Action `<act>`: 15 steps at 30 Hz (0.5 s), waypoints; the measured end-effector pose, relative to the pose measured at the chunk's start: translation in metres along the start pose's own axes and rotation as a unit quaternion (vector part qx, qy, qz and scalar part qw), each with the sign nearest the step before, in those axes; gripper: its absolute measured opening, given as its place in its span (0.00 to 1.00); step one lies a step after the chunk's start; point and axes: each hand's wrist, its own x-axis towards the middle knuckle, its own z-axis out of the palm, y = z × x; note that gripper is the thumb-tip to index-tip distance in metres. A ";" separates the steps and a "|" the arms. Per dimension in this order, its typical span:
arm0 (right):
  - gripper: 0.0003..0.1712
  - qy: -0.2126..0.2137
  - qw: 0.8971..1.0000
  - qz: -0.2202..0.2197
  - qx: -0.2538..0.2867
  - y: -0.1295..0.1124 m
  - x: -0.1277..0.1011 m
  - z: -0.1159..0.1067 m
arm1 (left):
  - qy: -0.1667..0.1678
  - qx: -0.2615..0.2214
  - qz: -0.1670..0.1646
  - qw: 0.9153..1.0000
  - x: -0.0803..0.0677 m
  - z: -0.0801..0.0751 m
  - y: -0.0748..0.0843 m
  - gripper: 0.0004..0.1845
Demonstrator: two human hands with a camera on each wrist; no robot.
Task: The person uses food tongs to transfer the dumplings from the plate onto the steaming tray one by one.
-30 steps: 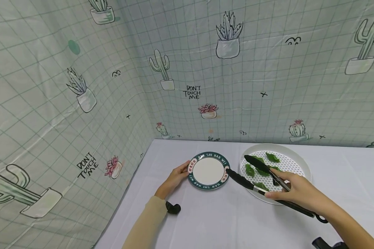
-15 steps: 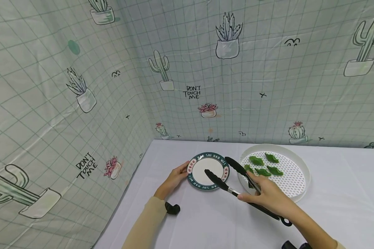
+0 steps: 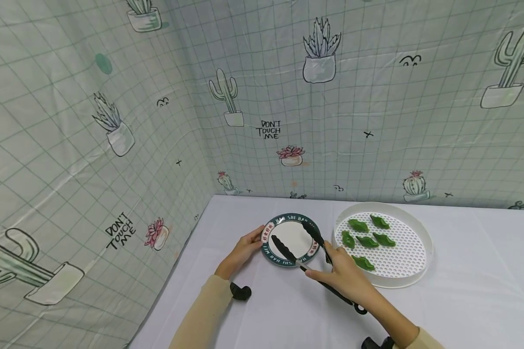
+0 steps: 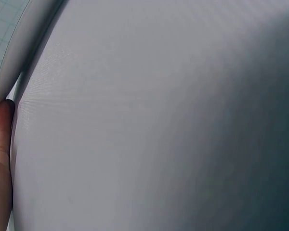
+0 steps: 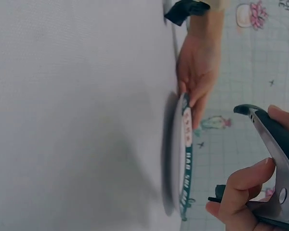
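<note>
My left hand (image 3: 243, 248) pinches the left rim of a small round plate (image 3: 293, 236) with a dark green lettered border; in the right wrist view its thumb and fingers meet at the plate's edge (image 5: 187, 159). At the left border of the left wrist view, the fingers (image 4: 2, 134) touch the plate's pale underside (image 4: 31, 36). My right hand (image 3: 342, 276) grips black-and-metal tongs (image 3: 283, 248). Their arms are spread apart over the plate, nothing between the tips. The tongs (image 5: 274, 149) also show close up in the right wrist view.
A white round tray (image 3: 428, 247) with a perforated base stands right of the plate. Several green, crinkled, dumpling-like pieces (image 3: 368, 241) lie on its left half. A white cloth (image 3: 262, 320) covers the table, and a cactus-print curtain (image 3: 353, 106) hangs behind and at the left.
My right hand has carried the spread tongs leftward, from over the tray to over the plate. The green pieces are now uncovered. The left hand and plate have stayed put.
</note>
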 end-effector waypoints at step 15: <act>0.60 0.010 1.000 0.017 -0.007 0.012 0.024 0.029 | 0.001 0.003 -0.005 1.000 0.001 -0.001 -0.003 0.30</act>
